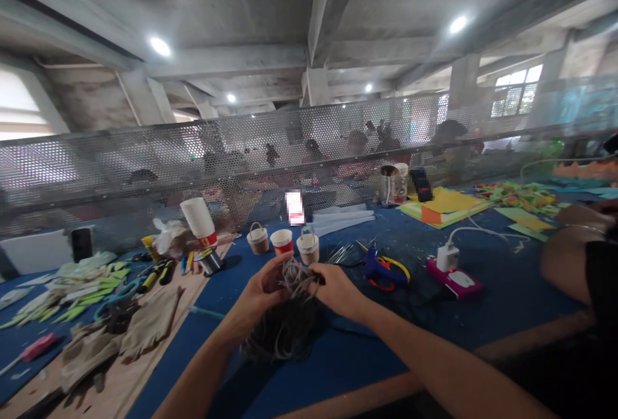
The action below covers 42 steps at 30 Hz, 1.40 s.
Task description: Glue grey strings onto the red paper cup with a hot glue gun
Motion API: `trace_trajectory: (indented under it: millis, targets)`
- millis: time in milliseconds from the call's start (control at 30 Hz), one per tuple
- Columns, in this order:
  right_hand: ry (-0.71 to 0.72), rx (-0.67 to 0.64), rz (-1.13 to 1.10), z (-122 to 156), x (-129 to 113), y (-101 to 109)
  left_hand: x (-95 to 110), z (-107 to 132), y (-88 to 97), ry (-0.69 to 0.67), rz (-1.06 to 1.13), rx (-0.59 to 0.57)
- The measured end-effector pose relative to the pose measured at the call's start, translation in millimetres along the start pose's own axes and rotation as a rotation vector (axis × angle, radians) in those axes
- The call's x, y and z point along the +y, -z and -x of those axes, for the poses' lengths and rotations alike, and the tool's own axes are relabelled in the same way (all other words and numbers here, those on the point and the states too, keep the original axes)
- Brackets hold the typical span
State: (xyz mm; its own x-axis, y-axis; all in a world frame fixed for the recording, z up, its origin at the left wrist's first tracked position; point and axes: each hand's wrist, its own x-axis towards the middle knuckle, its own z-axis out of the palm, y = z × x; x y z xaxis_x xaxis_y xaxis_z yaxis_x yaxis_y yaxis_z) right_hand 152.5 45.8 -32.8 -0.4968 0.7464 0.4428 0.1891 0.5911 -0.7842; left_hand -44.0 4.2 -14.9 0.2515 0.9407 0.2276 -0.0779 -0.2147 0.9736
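Observation:
Both my hands work a tangled bundle of grey cord (288, 316) above the blue table cover (487, 303). My left hand (259, 295) grips the left side of the tangle with curled fingers. My right hand (336, 289) pinches strands at the top right of it. The loose mass of cord hangs down between my forearms onto the cover. Just beyond my hands stand small paper cups (281, 240), two of them made into little baskets with handles (257, 237).
A blue glue gun (375, 263) and a white charger on a pink box (454, 271) lie to the right. Coloured paper sheets (444, 206) sit further back. Tools, green paper leaves and brown scraps (116, 322) lie left. A perforated metal screen (241, 161) closes off the back. Another person's arm (570, 245) shows at right.

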Motion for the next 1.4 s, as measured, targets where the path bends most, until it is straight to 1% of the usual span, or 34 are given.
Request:
trace_trajectory:
  millis: [67,167,267,367,500,600,667,700,767,833,900,933,1000,1033,1067,1133,1233,1300,1400]
  targets:
    - [-0.04,-0.013,-0.155,-4.2,-0.9,5.2,-5.2,-1.6,-0.1,0.036,-0.073,0.015]
    - [-0.122,-0.018,-0.343,-7.4,-3.9,13.1,-7.6,-2.4,-0.4,0.087,-0.115,0.061]
    - [-0.155,0.042,-0.373,-7.8,-5.7,17.8,-6.0,-2.5,2.2,0.057,-0.095,0.166]
    - [-0.177,0.116,-0.373,-9.3,-2.3,20.6,-4.8,-2.1,6.9,0.017,-0.045,0.285]
    - [-0.174,0.177,-0.35,-12.3,4.5,22.9,-2.3,-0.6,9.7,-0.002,0.024,0.379]
    - [-0.119,0.209,-0.264,-10.0,2.2,22.7,4.2,0.7,8.8,0.009,0.083,0.391]
    - [-0.036,0.174,-0.162,-5.6,-2.5,20.9,10.0,1.5,7.3,0.016,0.121,0.383]
    - [0.006,0.124,-0.104,-2.9,-4.8,19.3,12.8,2.1,6.4,0.015,0.142,0.377]
    - [0.066,-0.024,0.033,2.8,-7.3,14.9,17.4,3.2,4.4,0.003,0.182,0.355]
    - [0.087,-0.154,0.197,7.6,-5.8,9.7,19.9,4.4,3.1,-0.01,0.199,0.322]
    - [0.089,-0.205,0.339,10.4,-1.3,5.3,19.9,4.8,4.0,-0.017,0.141,0.289]
    - [0.088,-0.209,0.383,10.9,1.2,3.9,18.9,4.6,5.7,-0.022,0.053,0.286]
    - [0.075,-0.19,0.416,9.9,5.0,3.5,15.5,3.1,11.4,-0.034,-0.199,0.312]
    - [0.057,-0.174,0.391,8.5,5.8,4.5,13.4,1.9,15.1,-0.042,-0.373,0.347]
    - [0.036,-0.148,0.342,6.6,5.8,6.2,11.1,0.6,19.1,-0.039,-0.448,0.369]
    - [0.003,-0.069,0.172,1.9,3.6,11.1,6.9,-1.8,26.9,-0.024,-0.54,0.397]
    - [-0.034,0.046,-0.218,-5.3,-1.9,19.2,2.2,-3.1,35.9,0.006,-0.678,0.439]
    - [-0.068,0.079,-0.423,-8.3,-4.8,23.6,0.1,-2.5,39.7,0.011,-0.781,0.482]
    - [-0.104,0.093,-0.585,-9.7,-6.8,27.9,-1.9,-1.3,40.9,-0.003,-0.912,0.533]
